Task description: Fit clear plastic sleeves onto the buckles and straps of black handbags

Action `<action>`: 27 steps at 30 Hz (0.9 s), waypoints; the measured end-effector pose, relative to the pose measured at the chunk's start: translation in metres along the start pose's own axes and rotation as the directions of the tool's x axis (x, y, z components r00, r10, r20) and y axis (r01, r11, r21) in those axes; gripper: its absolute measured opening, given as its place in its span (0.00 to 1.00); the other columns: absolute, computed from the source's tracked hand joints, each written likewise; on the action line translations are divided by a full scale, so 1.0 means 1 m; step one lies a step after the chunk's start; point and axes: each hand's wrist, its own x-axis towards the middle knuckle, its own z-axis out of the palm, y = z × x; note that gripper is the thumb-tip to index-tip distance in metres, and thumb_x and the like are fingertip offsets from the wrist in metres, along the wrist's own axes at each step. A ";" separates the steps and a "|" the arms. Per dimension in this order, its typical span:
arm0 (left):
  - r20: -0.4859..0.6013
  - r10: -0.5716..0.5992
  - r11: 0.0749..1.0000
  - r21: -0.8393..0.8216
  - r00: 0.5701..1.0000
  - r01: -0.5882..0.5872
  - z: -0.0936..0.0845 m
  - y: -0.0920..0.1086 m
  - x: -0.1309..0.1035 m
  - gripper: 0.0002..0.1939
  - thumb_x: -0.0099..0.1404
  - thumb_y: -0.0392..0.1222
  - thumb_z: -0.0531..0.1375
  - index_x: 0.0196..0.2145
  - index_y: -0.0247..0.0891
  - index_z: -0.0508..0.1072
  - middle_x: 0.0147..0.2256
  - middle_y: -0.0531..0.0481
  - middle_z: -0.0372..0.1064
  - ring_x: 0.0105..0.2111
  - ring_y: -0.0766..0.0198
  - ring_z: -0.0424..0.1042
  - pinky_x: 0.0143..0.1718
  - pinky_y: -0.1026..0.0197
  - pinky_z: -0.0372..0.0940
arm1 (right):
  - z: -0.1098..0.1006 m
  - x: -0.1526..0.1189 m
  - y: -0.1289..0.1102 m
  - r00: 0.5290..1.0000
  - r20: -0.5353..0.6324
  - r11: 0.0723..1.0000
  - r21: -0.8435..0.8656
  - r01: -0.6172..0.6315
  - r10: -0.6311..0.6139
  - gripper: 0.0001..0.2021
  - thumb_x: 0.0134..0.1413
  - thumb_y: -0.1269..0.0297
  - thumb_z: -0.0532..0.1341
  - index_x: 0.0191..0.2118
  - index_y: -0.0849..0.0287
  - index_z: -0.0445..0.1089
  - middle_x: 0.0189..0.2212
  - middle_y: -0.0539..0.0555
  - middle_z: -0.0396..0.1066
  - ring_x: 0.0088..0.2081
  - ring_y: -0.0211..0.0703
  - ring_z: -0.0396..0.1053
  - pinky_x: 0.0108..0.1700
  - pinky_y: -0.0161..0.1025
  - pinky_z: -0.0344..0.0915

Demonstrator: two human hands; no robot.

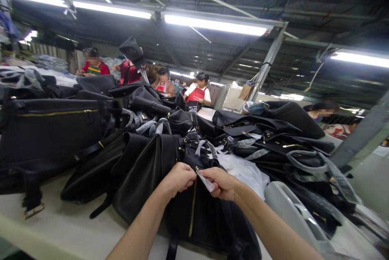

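On my feed, my right hand [224, 183] pinches a white slip [207, 182] at the upper end of the gold zip [192, 211] on a black bag [212, 223]. My left hand [180, 177] is closed just beside it (I cannot tell on what). The bag lies on the table [100, 229] beneath both hands, near white plastic [244, 171], a pale bin [279, 209] and piled bags [54, 138].

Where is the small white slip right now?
In the head view, the white slip is just right of centre, pinched by the right hand over the black bag with the gold zipper.
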 end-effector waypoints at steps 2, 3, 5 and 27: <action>0.056 -0.030 0.998 -0.050 0.998 0.033 -0.005 -0.001 0.000 0.07 0.50 0.37 0.57 0.20 0.39 0.60 0.11 0.63 0.51 0.11 0.76 0.42 0.15 0.68 0.36 | 0.002 0.000 0.006 0.997 -0.001 0.994 -0.069 0.083 -0.083 0.17 0.58 0.69 0.58 0.19 0.59 0.55 0.11 0.39 0.50 0.10 0.24 0.44 0.12 0.22 0.38; 0.074 -0.039 0.997 -0.069 0.997 0.044 -0.007 -0.001 0.000 0.08 0.49 0.38 0.58 0.21 0.39 0.59 0.12 0.63 0.50 0.11 0.76 0.42 0.15 0.68 0.35 | 0.003 -0.001 0.008 0.992 0.004 0.987 -0.101 0.123 -0.123 0.17 0.56 0.68 0.59 0.19 0.59 0.55 0.11 0.39 0.50 0.11 0.24 0.44 0.12 0.23 0.37; 0.099 -0.051 0.993 -0.098 0.994 0.061 -0.009 -0.001 0.000 0.10 0.48 0.40 0.59 0.21 0.40 0.58 0.12 0.63 0.50 0.11 0.77 0.41 0.14 0.69 0.34 | 0.005 -0.001 0.011 0.981 0.013 0.968 -0.158 0.196 -0.196 0.15 0.52 0.65 0.62 0.20 0.58 0.56 0.11 0.39 0.50 0.11 0.25 0.44 0.13 0.25 0.36; 0.200 0.551 0.184 0.918 0.810 -0.352 0.002 -0.014 -0.019 0.08 0.69 0.31 0.50 0.35 0.36 0.68 0.33 0.47 0.71 0.34 0.57 0.72 0.33 0.60 0.63 | 0.005 -0.001 0.020 0.937 0.018 0.881 -0.336 0.335 -0.349 0.10 0.47 0.62 0.59 0.22 0.57 0.57 0.13 0.40 0.53 0.13 0.28 0.48 0.14 0.28 0.43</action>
